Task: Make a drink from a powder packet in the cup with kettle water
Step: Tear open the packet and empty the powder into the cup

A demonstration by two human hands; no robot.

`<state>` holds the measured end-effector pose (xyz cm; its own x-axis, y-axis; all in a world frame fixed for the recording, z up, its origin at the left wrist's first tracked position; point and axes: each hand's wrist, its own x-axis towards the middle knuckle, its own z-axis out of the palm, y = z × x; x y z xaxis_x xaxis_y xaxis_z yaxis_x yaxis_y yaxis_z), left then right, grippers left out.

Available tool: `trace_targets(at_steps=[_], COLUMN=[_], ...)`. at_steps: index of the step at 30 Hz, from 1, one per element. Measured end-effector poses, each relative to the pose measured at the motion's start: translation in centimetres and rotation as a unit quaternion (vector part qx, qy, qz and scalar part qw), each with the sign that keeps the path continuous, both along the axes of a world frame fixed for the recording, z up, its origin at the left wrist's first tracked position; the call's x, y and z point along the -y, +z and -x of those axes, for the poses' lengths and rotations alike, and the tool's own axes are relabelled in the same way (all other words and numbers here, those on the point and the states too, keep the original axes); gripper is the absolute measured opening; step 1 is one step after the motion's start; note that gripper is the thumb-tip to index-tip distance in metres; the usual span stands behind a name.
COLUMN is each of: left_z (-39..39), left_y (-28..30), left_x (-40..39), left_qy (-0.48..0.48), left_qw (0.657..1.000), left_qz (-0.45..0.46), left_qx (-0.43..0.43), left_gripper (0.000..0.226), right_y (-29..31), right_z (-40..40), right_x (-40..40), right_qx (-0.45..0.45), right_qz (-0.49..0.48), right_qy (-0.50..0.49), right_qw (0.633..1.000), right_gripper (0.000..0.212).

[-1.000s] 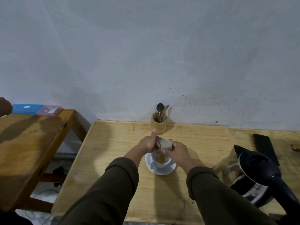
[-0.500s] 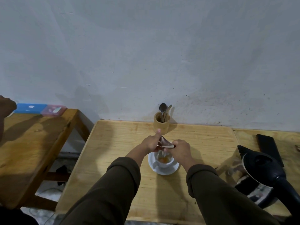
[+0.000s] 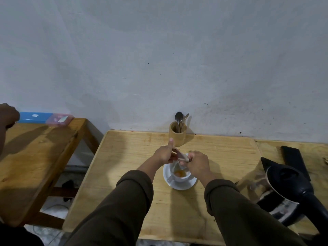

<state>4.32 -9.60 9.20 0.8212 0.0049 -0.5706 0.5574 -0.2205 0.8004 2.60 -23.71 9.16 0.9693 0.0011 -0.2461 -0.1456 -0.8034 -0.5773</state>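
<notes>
Cup point(image 3: 180, 174) taken as landmark: white, on a white saucer point(image 3: 179, 185), mid-table on the light wooden table point(image 3: 124, 157).

Both hands directly above the cup. Left hand point(image 3: 164, 154) pinches the far-left end of the powder packet point(image 3: 181, 155), thumb sticking up, other fingers curled under. Right hand point(image 3: 196, 163) pinches the near-right end between thumb and fingertips, the rest folded in. Packet tilted, low end over the cup mouth.

Orange powder lies heaped in the cup bottom. I read it as dry; no liquid visible. I cannot tell whether any powder remains in the packet.

Kettle point(image 3: 287, 189) stands well to the right of the cup, black lid and handle, untouched. Dark flat object point(image 3: 295, 161) beyond the kettle. Bamboo holder point(image 3: 177, 134) with spoons point(image 3: 179, 118) behind the cup, against the wall.

Progress, my judgement: packet open, powder mostly or fully in. Left to do: set the packet aside, pour kettle water, likely stir with a spoon from the holder. Roughly a third done.
</notes>
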Motion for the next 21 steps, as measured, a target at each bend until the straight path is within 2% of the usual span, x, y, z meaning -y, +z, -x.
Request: trace_targets(at_steps=[2,4,6,9,12,13,15,17,20,21], left_z=[0.1,0.3,0.6,0.9,1.3,1.4,1.7,2.0,2.2,2.2], left_y=[0.3,0.6,1.0,1.3,1.3,1.2,1.1,1.0,0.9,0.8], left_x=[-0.1,-0.3,-0.4,-0.6,-0.8,-1.0,-1.2,-1.5,-2.1,-2.3], left_qy=[0.006,0.018,0.029,0.022,0.001,0.0,0.008,0.013,0.028,0.036], left_qw=[1.0,0.999,0.996,0.994,0.996,0.996,0.996,0.996,0.996,0.996], left_qz=[0.007,0.031,0.064,0.083,0.063,0.066,0.082,0.087,0.08,0.073], left_qx=[-0.013,-0.034,-0.056,-0.072,-0.06,-0.054,-0.044,-0.031,0.004,0.018], left_gripper=[0.082,0.076,0.062,0.035,0.006,0.008,0.016,0.018,0.016,0.016], right_y=[0.0,-0.1,-0.1,0.1,0.5,0.9,1.4,2.0,2.6,2.7], right_z=[0.1,0.3,0.4,0.7,1.3,1.6,1.9,2.0,1.9,2.0], right_x=[0.0,0.2,0.3,0.4,0.9,1.0,1.0,0.8,0.3,0.0], right_qx=[0.017,0.017,0.013,0.02,0.028,0.031,0.041,0.044,-0.004,-0.027], right_qz=[0.014,0.007,0.0,-0.007,-0.033,-0.032,-0.041,-0.088,-0.226,-0.258], right_qy=[0.015,0.016,0.016,0.025,0.018,0.011,-0.025,-0.097,-0.184,-0.189], right_qw=[1.0,1.0,1.0,0.999,0.999,0.999,0.998,0.99,0.957,0.947], right_gripper=[0.02,0.015,0.018,0.01,0.066,0.08,0.091,0.08,0.041,0.035])
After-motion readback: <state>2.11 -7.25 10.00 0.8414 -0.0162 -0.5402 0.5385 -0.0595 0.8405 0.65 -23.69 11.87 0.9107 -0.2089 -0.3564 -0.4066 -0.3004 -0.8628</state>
